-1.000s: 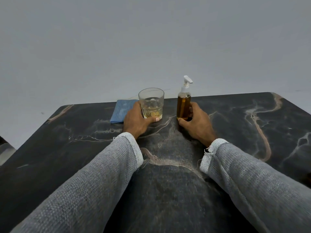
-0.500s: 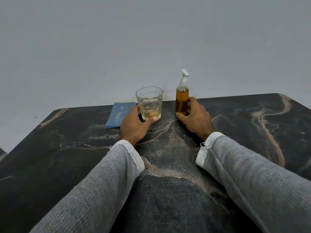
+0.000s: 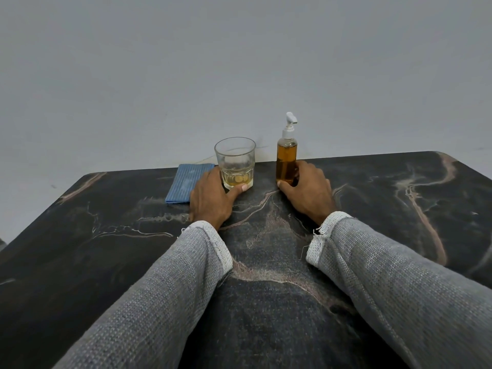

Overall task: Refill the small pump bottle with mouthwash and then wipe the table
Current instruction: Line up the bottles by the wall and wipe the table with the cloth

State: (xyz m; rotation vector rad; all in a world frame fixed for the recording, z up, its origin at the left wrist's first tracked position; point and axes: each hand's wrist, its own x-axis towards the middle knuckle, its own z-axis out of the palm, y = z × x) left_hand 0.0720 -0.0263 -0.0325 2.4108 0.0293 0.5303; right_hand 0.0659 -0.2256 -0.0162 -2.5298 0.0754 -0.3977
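Observation:
A clear glass tumbler (image 3: 235,161) with a little yellowish mouthwash in its bottom stands near the table's far edge. My left hand (image 3: 213,199) grips its base, thumb across the front. To its right stands the small pump bottle (image 3: 286,161), nearly full of amber liquid, with a white pump head on top. My right hand (image 3: 308,190) holds the bottle's lower part, thumb at its foot and fingers round the right side. A folded blue cloth (image 3: 186,182) lies flat left of the glass, partly behind my left hand.
The dark marble table (image 3: 106,235) with pale veins fills the lower view, and its far edge meets a plain grey wall just behind the glass and bottle. My grey knitted sleeves cross the near part of the table.
Both hands have stayed on the glass and the bottle. The view has shifted, so both stand closer to the far edge in the picture, and the pump head has turned.

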